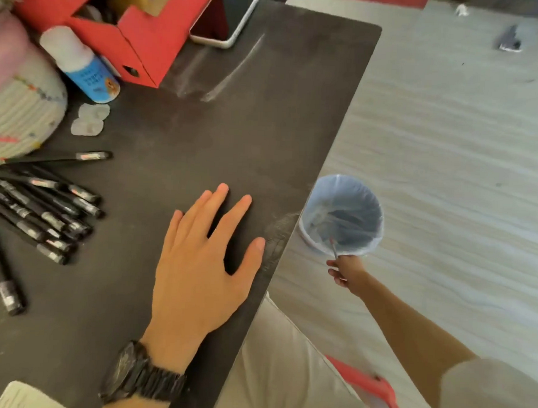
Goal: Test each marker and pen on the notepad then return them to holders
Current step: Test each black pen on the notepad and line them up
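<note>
Resting flat, left hand (198,262); right hand (346,269) pinches one pen (333,248) over one bin (370,201).

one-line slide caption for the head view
Left hand flat on the table; right hand holds a pen over the bin beside it.

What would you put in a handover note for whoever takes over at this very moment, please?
Left hand: open, resting flat on the dark table.
Right hand: past the table's edge, pinching a thin pen above the lined bin on the floor.
Things: pile of black pens at the table's left, a single pen apart; notepad corner at bottom left.
Done: cannot tell; no holder clearly in view.
Left: test the pile, return pens to holders.
</note>
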The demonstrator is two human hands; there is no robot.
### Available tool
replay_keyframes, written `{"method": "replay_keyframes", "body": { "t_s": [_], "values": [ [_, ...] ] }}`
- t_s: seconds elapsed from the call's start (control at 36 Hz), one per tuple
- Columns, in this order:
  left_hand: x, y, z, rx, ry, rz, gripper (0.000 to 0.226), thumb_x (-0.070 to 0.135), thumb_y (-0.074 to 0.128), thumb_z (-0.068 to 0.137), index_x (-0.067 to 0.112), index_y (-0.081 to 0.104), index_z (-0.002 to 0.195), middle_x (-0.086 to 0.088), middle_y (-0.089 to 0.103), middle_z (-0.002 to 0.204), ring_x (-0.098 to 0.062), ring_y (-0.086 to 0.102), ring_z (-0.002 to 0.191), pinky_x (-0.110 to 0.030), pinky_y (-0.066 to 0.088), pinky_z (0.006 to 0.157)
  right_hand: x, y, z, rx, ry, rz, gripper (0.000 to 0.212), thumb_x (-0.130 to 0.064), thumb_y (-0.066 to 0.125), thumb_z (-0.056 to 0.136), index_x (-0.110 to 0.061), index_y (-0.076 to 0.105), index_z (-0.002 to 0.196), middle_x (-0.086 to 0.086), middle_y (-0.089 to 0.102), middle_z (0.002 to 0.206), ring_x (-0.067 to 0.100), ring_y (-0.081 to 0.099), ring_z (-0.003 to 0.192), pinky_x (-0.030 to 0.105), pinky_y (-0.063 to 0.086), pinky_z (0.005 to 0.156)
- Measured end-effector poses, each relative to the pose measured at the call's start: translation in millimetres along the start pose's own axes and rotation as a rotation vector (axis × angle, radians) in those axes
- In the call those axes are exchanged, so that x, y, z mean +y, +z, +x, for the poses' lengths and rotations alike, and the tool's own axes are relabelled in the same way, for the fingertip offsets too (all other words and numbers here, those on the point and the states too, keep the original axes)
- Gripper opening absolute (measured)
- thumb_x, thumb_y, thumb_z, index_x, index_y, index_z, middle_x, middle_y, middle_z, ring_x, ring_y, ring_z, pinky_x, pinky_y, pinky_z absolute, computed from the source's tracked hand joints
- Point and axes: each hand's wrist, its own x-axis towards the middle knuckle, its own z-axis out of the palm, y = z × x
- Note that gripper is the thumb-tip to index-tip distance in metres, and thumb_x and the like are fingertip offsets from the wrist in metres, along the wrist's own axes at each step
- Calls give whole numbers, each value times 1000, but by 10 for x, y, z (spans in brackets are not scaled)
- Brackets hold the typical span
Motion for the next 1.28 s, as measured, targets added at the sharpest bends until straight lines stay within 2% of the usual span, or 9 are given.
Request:
{"method": "replay_keyframes", "body": {
  "t_s": [0.08, 0.17, 0.28, 0.36, 0.56, 0.75, 0.97, 1.08, 1.28],
  "values": [
    [8, -2, -7, 16, -2, -15, 57, 55, 44, 95, 33, 42, 148, 6, 30, 160, -12, 20, 149, -43, 14, 122, -89, 77, 169, 49, -7, -68, 35, -43, 39, 106, -12, 45, 121, 7, 59, 104, 12, 52, 61, 22, 36, 48],
    [12, -2, -4, 19, -6, -12, 57, 53, 48, 95, 32, 43, 147, 5, 31, 159, -14, 22, 149, -45, 16, 122, -144, 122, 328, 121, 14, -102, 31, -27, 35, 109, -6, 41, 132, 12, 55, 119, 16, 60, 71, 21, 45, 41],
    [12, 9, 16, 38, -6, -14, 55, 53, 48, 95, 32, 45, 147, 5, 33, 158, -15, 24, 148, -46, 17, 122, -104, 204, 435, 173, 7, -269, 53, -15, 49, 102, -8, 24, 149, 17, 45, 144, 35, 62, 113, 42, 59, 87],
    [8, 16, 20, 51, -1, -18, 54, 52, 48, 96, 32, 45, 146, 5, 34, 158, -15, 25, 148, -47, 19, 121, 19, 259, 438, 178, -82, -487, 71, -13, 55, 97, -11, 17, 157, 15, 33, 155, 38, 50, 129, 44, 52, 101],
    [17, -2, 18, 64, 9, -24, 53, 51, 48, 96, 31, 47, 145, 5, 34, 157, -15, 26, 147, -48, 20, 120, 72, 234, 338, 100, -201, -839, 72, -8, 55, 95, -11, 22, 159, 10, 20, 165, 35, 32, 146, 45, 34, 118],
    [14, -31, -12, 67, 1, -16, 51, 52, 44, 98, 33, 46, 145, 5, 34, 158, -13, 24, 148, -44, 19, 121, -107, 83, 5, 91, -349, -795, 56, -16, 54, 97, -16, 39, 150, 14, 52, 144, 35, 55, 123, 44, 49, 102],
    [-124, -360, -410, 120, -90, -111, 38, 44, 46, 101, 33, 57, 135, 11, 41, 152, -7, 26, 146, -36, 27, 118, -326, -44, -937, -20, -639, -253, 31, -20, 63, 98, -17, 52, 127, 4, 69, 110, 20, 74, 80, 37, 56, 69],
    [-436, -627, -1094, 287, -245, -122, 36, 51, 42, 98, 42, 56, 130, 23, 40, 148, 1, 26, 143, -31, 35, 111, -463, -61, -1690, -58, -843, -62, 13, -27, 63, 99, -26, 65, 111, 0, 75, 82, 12, 72, 62, 28, 60, 57],
    [-957, -799, -2352, 499, -710, -98, 30, 54, 44, 91, 50, 52, 120, 36, 39, 132, 9, 34, 128, -22, 26, 109, -794, 446, -2880, -337, -1182, 46, 23, -16, 42, 107, 0, 59, 106, -2, 58, 55, 10, 50, 42, 15, 41, 43]
  ]
}}
